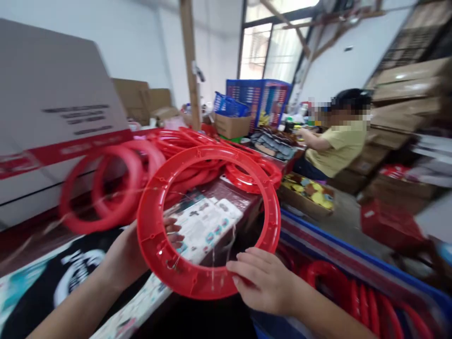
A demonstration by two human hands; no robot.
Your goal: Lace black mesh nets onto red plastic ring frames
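A large red plastic ring [208,282] is held up in front of me, its open channel side with small posts facing me. My left hand [132,252] grips its left side, fingers curled through the opening. At the lower right edge, my right hand [263,280] has its fingers closed over the rim. Thin pale strands hang at the lower part of the ring. Behind it a pile of similar red rings [190,136] covers the table, and more rings [102,188] lean together on the left.
A big white carton [63,84] stands at left. Patterned sheets [208,221] and a black printed cloth [77,268] lie on the table. To the right, a striped bag [339,245] contains red rings. A co-worker in a yellow shirt [341,148] sits beyond, near a box of yellow pieces [314,195].
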